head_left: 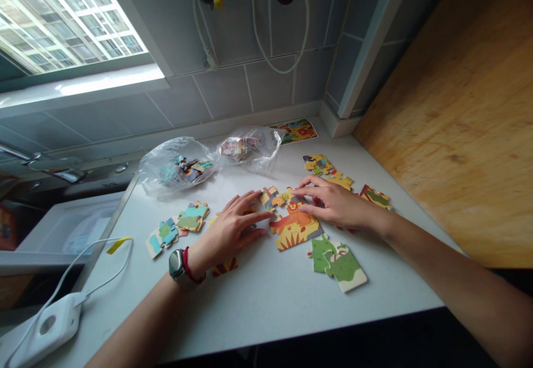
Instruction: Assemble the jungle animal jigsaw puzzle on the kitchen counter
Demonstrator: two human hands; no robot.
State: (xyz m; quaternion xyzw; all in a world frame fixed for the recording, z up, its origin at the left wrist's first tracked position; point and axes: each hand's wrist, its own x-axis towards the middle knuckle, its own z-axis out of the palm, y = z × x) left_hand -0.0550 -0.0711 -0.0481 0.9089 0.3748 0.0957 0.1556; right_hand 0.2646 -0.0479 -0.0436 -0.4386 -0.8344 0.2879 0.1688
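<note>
Lion puzzle (296, 226) lies flat; left hand (237, 225) and right hand (333, 202) flank it.

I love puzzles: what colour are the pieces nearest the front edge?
The puzzle pieces are mostly green, partly white; see the head view.

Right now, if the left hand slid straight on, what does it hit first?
Likely the puzzle pieces just ahead of the left hand; depth leaves it unclear whether they touch.
</note>
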